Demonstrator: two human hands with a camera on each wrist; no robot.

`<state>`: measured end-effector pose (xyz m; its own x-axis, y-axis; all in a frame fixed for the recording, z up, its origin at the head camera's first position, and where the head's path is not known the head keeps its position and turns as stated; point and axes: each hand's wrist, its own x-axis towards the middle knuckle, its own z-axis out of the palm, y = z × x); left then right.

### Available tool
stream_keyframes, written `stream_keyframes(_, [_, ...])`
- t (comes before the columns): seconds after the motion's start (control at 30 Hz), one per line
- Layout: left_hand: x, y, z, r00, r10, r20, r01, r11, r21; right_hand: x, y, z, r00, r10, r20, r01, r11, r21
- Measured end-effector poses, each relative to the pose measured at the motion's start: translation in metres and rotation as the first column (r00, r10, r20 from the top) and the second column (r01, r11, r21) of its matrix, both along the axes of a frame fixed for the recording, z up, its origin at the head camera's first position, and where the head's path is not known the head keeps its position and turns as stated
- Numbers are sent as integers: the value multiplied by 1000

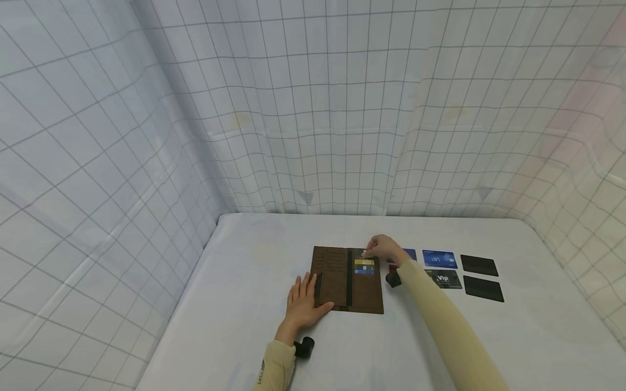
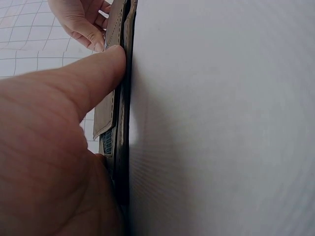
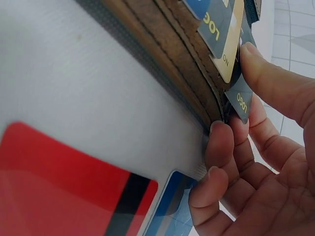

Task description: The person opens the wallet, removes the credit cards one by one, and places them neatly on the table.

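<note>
A brown wallet (image 1: 364, 296) lies unfolded on the white table. My left hand (image 1: 301, 310) rests on its lower left part, fingers straight, with the thumb along the bottom edge. At the wallet's upper right, my right hand (image 1: 383, 248) pinches a dark grey card (image 3: 240, 96) marked LOGO between thumb and fingers. That card stands at the wallet's end, behind a gold card (image 3: 231, 56); its lower edge is hidden. Another grey card (image 3: 215, 32) and a blue card (image 3: 198, 7) overlap in the slots in front of the gold one.
Right of the wallet lie a blue card (image 1: 439, 259), a dark Vip card (image 1: 446, 279) and two black cards (image 1: 479, 265). Under my right forearm, a red card (image 3: 74, 177) and another blue card (image 1: 411, 253) are partly covered. White gridded cloth (image 1: 313, 136) hangs around the table.
</note>
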<state>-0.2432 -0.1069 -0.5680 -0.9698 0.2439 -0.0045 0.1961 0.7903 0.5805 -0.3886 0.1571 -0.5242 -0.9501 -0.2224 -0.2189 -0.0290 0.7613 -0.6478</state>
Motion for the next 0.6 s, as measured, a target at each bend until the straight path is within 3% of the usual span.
stream_keyframes(0.6, [3,0,4,1000,-6,7,6,1000,7,0,0,1,999,-34,5,34,999,-1])
